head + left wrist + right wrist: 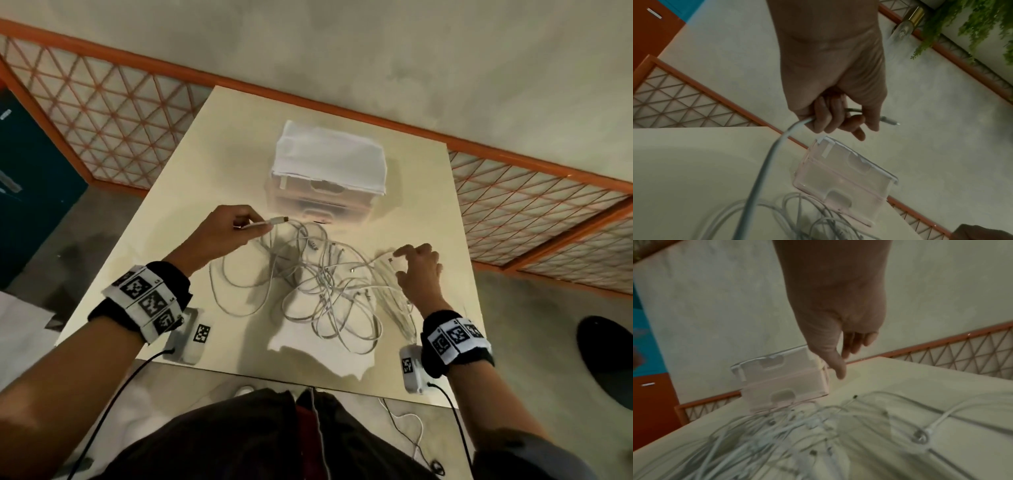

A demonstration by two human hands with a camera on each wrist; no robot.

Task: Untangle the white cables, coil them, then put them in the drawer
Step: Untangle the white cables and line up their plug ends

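1. My left hand [224,229] is raised over the far left of the tangle, fingers curled round one cable end [270,222]; its connector sticks out past my thumb toward the right.
2. From that fist the cable runs down into the white cables [308,284], which lie in a loose, knotted heap on the middle of the cream table [164,219], several connector ends showing among the loops.
3. Just beyond the heap, on the far side, stands the clear plastic drawer unit [318,200], both drawers closed, with a white cloth [329,154] draped over its top.
4. My right hand [419,270] hovers over the right edge of the heap, fingers loosely spread and holding nothing, fingertips just beside a connector there.
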